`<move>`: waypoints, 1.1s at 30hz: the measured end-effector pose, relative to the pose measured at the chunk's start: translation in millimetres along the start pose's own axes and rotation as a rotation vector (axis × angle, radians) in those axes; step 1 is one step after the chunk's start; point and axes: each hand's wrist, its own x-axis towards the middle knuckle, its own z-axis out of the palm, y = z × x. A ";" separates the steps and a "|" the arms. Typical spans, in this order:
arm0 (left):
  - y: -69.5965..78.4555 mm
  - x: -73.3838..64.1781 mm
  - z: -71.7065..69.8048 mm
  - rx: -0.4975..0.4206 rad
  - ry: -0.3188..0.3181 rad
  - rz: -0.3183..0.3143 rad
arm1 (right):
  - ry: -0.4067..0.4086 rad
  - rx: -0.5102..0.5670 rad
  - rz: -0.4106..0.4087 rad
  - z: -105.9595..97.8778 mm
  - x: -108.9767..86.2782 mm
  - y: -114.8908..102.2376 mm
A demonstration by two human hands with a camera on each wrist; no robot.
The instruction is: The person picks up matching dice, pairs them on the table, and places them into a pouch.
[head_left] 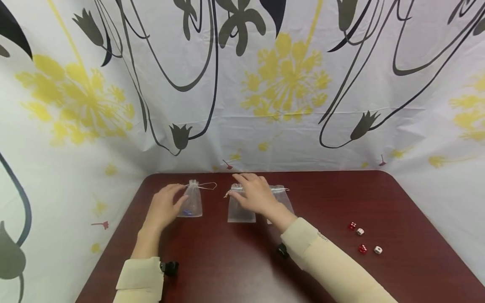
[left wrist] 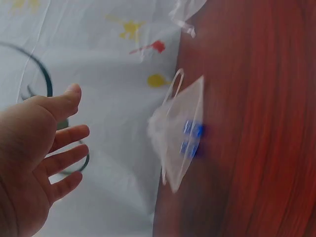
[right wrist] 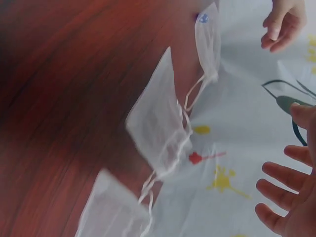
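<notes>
My left hand [head_left: 163, 207] hovers beside a drawstring organza pouch [head_left: 194, 200] at the table's back left, holding nothing, its fingers spread. Inside that pouch, blue dice [left wrist: 192, 138] show through the sheer white cloth, and its neck is gathered with the cord looped out to the right. Over the middle pouch [head_left: 241, 213] my right hand [head_left: 254, 194] reaches with extended fingers and grips nothing. The right wrist view has this middle pouch [right wrist: 160, 118] lying flat, apart from the fingers. A third pouch [head_left: 282, 196] lies to its right, partly hidden by my right hand and wrist.
Red dice [head_left: 362, 248] and white dice [head_left: 378, 250] lie loose on the right side of the dark red wooden table [head_left: 227, 265]. A patterned white cloth [head_left: 227, 105] hangs behind the table's back edge and along both sides.
</notes>
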 end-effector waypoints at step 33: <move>87.3 20.5 60.9 -0.088 -0.181 0.072 | 0.187 0.015 0.019 -52.6 -112.2 95.1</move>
